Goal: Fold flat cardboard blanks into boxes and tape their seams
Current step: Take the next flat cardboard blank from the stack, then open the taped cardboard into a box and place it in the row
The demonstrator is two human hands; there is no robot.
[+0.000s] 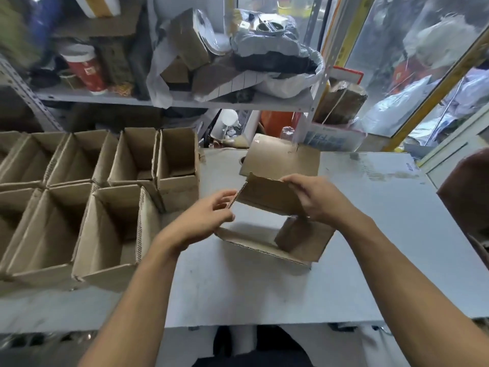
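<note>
Now squaring a blank at centre frame.
Both hands, left (209,210) and right (315,194), pinch the light, stiff blank (267,197) by its top edges; creases likely fold easily.

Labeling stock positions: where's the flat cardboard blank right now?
In the head view the flat cardboard blank lies on the grey table at its far edge, centre, just beyond the half-opened box held in both hands, right of the finished boxes.

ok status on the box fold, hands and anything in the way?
Left hand and right hand both grip the half-opened box. No tape seen. Flat blank lies just behind; finished boxes crowd the left.
</note>
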